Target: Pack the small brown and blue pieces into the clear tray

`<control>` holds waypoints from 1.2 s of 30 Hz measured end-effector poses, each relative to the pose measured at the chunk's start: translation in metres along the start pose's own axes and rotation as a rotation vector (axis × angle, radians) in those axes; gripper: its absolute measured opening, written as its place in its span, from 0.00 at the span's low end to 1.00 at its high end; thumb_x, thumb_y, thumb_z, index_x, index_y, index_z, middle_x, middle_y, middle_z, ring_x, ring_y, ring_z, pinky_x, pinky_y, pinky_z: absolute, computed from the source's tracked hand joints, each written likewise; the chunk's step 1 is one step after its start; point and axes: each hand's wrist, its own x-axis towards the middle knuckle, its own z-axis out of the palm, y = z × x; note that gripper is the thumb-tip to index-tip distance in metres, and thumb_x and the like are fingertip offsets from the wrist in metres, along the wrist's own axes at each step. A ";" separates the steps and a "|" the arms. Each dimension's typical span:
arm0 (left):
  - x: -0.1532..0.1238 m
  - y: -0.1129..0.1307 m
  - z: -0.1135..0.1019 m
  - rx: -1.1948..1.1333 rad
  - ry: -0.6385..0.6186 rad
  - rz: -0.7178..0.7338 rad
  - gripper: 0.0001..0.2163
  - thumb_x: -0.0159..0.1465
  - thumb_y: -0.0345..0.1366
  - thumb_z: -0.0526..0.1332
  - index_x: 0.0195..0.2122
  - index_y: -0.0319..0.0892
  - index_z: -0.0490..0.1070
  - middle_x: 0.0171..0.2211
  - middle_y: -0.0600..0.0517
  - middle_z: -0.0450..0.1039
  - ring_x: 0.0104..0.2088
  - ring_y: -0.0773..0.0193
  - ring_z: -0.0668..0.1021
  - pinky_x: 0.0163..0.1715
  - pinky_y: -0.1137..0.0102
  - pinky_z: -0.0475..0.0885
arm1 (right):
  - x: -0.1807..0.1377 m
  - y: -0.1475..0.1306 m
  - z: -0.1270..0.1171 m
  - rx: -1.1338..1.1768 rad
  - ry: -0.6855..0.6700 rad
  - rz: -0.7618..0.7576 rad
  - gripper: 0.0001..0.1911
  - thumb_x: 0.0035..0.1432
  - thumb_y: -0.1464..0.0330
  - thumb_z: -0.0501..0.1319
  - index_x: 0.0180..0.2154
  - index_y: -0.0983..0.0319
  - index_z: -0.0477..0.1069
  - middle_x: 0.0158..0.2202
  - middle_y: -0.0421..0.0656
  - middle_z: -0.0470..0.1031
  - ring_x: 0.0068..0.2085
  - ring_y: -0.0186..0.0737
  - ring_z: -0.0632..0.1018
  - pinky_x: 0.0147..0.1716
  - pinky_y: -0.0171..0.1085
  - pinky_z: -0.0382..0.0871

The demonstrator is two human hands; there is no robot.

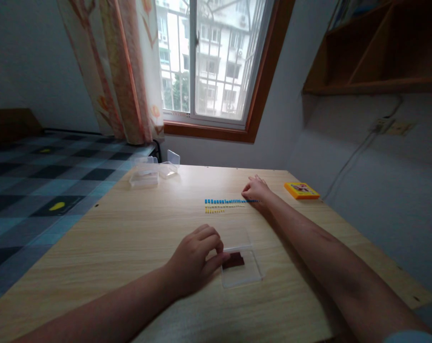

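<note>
My left hand rests at the left side of an open clear plastic box, its fingers curled and the thumb reaching over the rim. The thumb tip touches or covers the edge of a block of dark brown pieces lying inside. Whether anything sits between the fingertips is hidden. Farther away, my right hand is closed in a pinch just above the right part of a row of small blue pieces. What it pinches is too small to make out. Shorter rows of small yellow pieces lie in front of the blue row.
More clear plastic boxes stand at the table's far left corner. A yellow box with a picture on top lies near the right edge, beyond my right forearm. The wooden table borders a checked bed on the left.
</note>
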 end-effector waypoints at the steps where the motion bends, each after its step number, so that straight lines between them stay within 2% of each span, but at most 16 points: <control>1: 0.000 0.001 0.000 -0.004 0.004 0.007 0.10 0.72 0.34 0.60 0.31 0.43 0.65 0.31 0.51 0.71 0.33 0.61 0.72 0.33 0.68 0.67 | -0.001 -0.003 -0.003 -0.002 -0.002 -0.004 0.08 0.49 0.69 0.71 0.34 0.58 0.86 0.67 0.51 0.69 0.72 0.64 0.58 0.69 0.56 0.50; 5: 0.001 0.005 -0.003 -0.023 -0.003 0.048 0.12 0.72 0.33 0.58 0.29 0.43 0.62 0.29 0.52 0.68 0.31 0.62 0.70 0.31 0.69 0.65 | -0.011 -0.016 -0.022 -0.004 0.019 -0.027 0.06 0.54 0.69 0.70 0.34 0.59 0.86 0.69 0.52 0.67 0.72 0.63 0.57 0.69 0.59 0.48; 8: 0.002 0.008 -0.004 -0.029 -0.027 0.057 0.11 0.72 0.30 0.56 0.30 0.43 0.63 0.29 0.51 0.69 0.32 0.62 0.70 0.32 0.68 0.66 | -0.038 -0.023 -0.048 0.021 0.030 -0.087 0.06 0.58 0.68 0.68 0.35 0.60 0.86 0.66 0.52 0.70 0.68 0.58 0.65 0.68 0.55 0.54; 11: 0.003 0.010 -0.004 -0.024 -0.048 0.053 0.09 0.71 0.29 0.55 0.32 0.43 0.66 0.31 0.50 0.71 0.33 0.61 0.72 0.34 0.67 0.67 | -0.081 -0.023 -0.078 0.078 -0.025 -0.192 0.07 0.61 0.66 0.67 0.36 0.58 0.85 0.51 0.47 0.82 0.53 0.47 0.79 0.58 0.45 0.67; 13: 0.004 0.010 -0.003 -0.015 -0.061 0.056 0.07 0.70 0.29 0.55 0.34 0.42 0.68 0.33 0.49 0.72 0.34 0.60 0.72 0.35 0.66 0.68 | -0.113 -0.022 -0.095 0.176 -0.108 -0.308 0.07 0.62 0.67 0.66 0.36 0.59 0.84 0.42 0.45 0.84 0.45 0.43 0.81 0.50 0.41 0.71; 15: 0.005 0.010 -0.003 -0.001 -0.080 0.053 0.06 0.70 0.29 0.56 0.36 0.42 0.69 0.34 0.48 0.73 0.35 0.60 0.73 0.36 0.66 0.69 | -0.141 -0.024 -0.106 0.302 -0.277 -0.378 0.07 0.62 0.65 0.66 0.35 0.59 0.84 0.36 0.44 0.83 0.39 0.41 0.80 0.42 0.38 0.72; 17: 0.005 0.011 -0.002 0.014 -0.095 0.064 0.06 0.70 0.29 0.56 0.36 0.42 0.70 0.34 0.49 0.73 0.35 0.60 0.73 0.36 0.66 0.68 | -0.161 -0.030 -0.109 0.359 -0.439 -0.433 0.07 0.62 0.66 0.67 0.35 0.60 0.83 0.35 0.43 0.83 0.36 0.39 0.79 0.37 0.35 0.70; 19: 0.005 0.012 -0.003 0.031 -0.104 0.074 0.06 0.70 0.30 0.58 0.35 0.42 0.69 0.33 0.49 0.73 0.35 0.60 0.72 0.36 0.66 0.68 | -0.174 -0.040 -0.107 0.321 -0.503 -0.465 0.06 0.60 0.70 0.66 0.35 0.59 0.84 0.34 0.41 0.82 0.35 0.37 0.79 0.35 0.34 0.68; 23: 0.005 0.012 -0.004 0.035 -0.121 0.079 0.08 0.71 0.34 0.61 0.32 0.42 0.68 0.33 0.50 0.73 0.34 0.61 0.72 0.35 0.67 0.67 | -0.187 -0.058 -0.098 0.202 -0.551 -0.483 0.12 0.56 0.77 0.63 0.35 0.58 0.84 0.35 0.41 0.82 0.35 0.36 0.78 0.35 0.33 0.64; 28: 0.004 0.009 -0.003 0.040 -0.145 0.113 0.13 0.71 0.39 0.62 0.30 0.43 0.67 0.33 0.50 0.73 0.33 0.61 0.71 0.32 0.66 0.65 | -0.194 -0.064 -0.092 0.136 -0.553 -0.477 0.11 0.56 0.76 0.63 0.32 0.59 0.83 0.34 0.42 0.82 0.35 0.37 0.79 0.35 0.34 0.63; 33: 0.002 0.009 0.000 0.077 -0.203 0.125 0.12 0.70 0.47 0.62 0.39 0.43 0.73 0.40 0.47 0.77 0.37 0.57 0.73 0.38 0.62 0.68 | -0.192 -0.057 -0.091 0.163 -0.549 -0.471 0.08 0.59 0.71 0.65 0.34 0.57 0.84 0.34 0.41 0.82 0.35 0.37 0.78 0.35 0.35 0.63; 36: 0.001 0.011 0.000 0.108 -0.227 0.135 0.16 0.68 0.50 0.64 0.46 0.43 0.74 0.45 0.46 0.78 0.41 0.54 0.76 0.44 0.59 0.70 | -0.186 -0.048 -0.093 0.190 -0.570 -0.548 0.10 0.61 0.72 0.64 0.37 0.57 0.85 0.34 0.41 0.81 0.35 0.36 0.78 0.36 0.35 0.63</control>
